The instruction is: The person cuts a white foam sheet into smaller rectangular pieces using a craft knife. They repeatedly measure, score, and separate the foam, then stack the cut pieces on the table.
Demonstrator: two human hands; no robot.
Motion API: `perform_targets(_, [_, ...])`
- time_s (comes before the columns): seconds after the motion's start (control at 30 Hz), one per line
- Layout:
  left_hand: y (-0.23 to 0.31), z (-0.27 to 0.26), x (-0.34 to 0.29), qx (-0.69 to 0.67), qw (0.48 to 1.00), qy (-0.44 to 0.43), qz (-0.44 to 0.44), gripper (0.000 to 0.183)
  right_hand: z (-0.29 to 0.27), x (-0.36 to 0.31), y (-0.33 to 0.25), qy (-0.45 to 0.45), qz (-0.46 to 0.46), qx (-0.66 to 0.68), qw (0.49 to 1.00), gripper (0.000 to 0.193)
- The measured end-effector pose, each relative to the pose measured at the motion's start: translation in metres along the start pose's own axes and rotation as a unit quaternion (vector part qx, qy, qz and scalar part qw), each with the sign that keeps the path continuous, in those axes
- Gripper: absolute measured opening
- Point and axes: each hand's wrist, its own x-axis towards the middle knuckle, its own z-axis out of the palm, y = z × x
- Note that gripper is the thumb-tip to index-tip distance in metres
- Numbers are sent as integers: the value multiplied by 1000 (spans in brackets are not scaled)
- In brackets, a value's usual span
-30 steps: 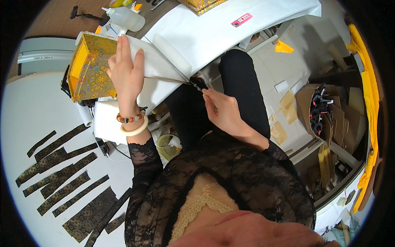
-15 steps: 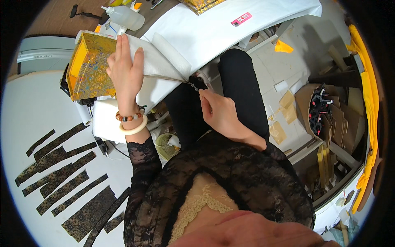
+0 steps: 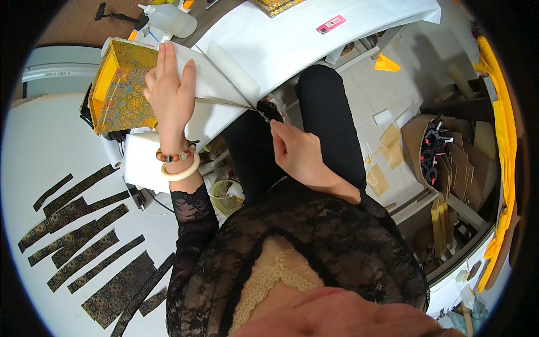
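My left hand [image 3: 173,90] lies flat with fingers stretched out on a white foam sheet [image 3: 209,78], beside a gold brocade box [image 3: 126,92] with a yellow inside. Closed around the dark handles of a pair of scissors [image 3: 224,103] is my right hand [image 3: 300,151], at the table's near edge. One long thin blade reaches left across the sheet, its tip end close to my left hand. A slit runs up through the foam, with a separate flap on its right side. My fingers partly cover the scissor handles.
A clear squeeze bottle [image 3: 174,21] stands behind the box. Farther right on the white table lie a pink-cased object [image 3: 330,24] and a gold patterned piece [image 3: 278,5]. Dark patterned strips [image 3: 84,238] spread over the left surface. A carton of black tools [image 3: 435,149] stands right.
Both hands keep nearly the same places. The slit in the foam looks narrower at its far end, and the whole view has shifted slightly.
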Motion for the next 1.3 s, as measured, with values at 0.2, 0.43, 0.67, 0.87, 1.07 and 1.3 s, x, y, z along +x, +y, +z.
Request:
perform_targets(0.2, [2, -1, 1, 7, 1000, 3, 4, 66, 9, 11, 2, 9, -37, -27, 999, 29])
perform_targets(0.43, [3, 1, 1, 10, 1000, 17, 7, 67, 2, 10, 4, 8, -18, -21, 1000, 24])
perform_targets(0.67, [4, 0, -2, 0, 1000, 17, 9, 66, 0, -6, 5, 11, 0, 7, 1000, 23])
perform_targets(0.87, [3, 2, 0, 8, 1000, 29, 4, 66, 11, 13, 10, -4, -15, -24, 1000, 20])
perform_targets(1.07, [1, 3, 0, 17, 999, 26, 13, 67, 15, 21, 13, 0, -23, -33, 999, 20])
perform_targets(1.3, [1, 1, 2, 13, 999, 29, 20, 67, 10, 10, 18, 9, -31, -31, 999, 19])
